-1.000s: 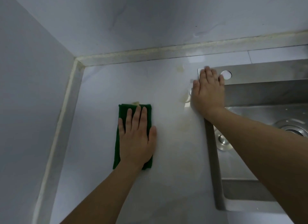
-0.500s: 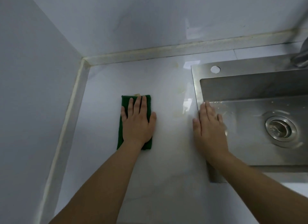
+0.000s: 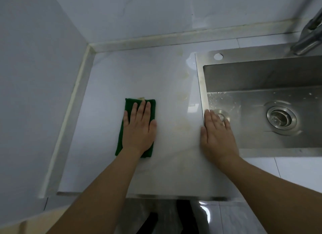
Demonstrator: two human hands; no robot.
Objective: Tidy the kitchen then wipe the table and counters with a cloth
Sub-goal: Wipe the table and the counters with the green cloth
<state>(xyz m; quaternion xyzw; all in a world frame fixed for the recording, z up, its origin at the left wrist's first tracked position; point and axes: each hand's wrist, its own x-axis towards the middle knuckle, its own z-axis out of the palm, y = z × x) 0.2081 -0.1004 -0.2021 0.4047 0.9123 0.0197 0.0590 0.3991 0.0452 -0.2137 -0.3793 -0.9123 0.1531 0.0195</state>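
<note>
while the left hand [image 3: 139,129] lies flat on the cloth [image 3: 132,127], its fingers are straight and close together, pressing down and not curled round anything. the cloth is green, folded into a long narrow pad, and sits on the counter [image 3: 108,146] about midway between the left wall [image 3: 34,94] and the sink [image 3: 202,87]. a pale scrap peeks out at the cloth's far edge; what it is cannot be told. the hand covers most of the cloth's middle and near end, with the thumb off its right edge on the bare counter.

the right hand [image 3: 217,138] rests palm down at the sink's left rim, fingers straight and together, holding nothing. its thumb side is on the counter and its fingertips reach over the rim toward the basin. just beyond the fingertips a small round metal fitting [image 3: 223,115] shows on the basin floor. the two hands are well apart.

yellowish stains [image 3: 184,97] run along the counter between the cloth and the sink, from near the back wall toward the right hand. water drops lie on the basin floor near its left wall. the drain [image 3: 281,118] sits well to the right of the right hand. a tap [image 3: 310,36] shows at the upper right, behind the sink. a round hole [image 3: 218,56] is in the sink's back left corner.
</note>
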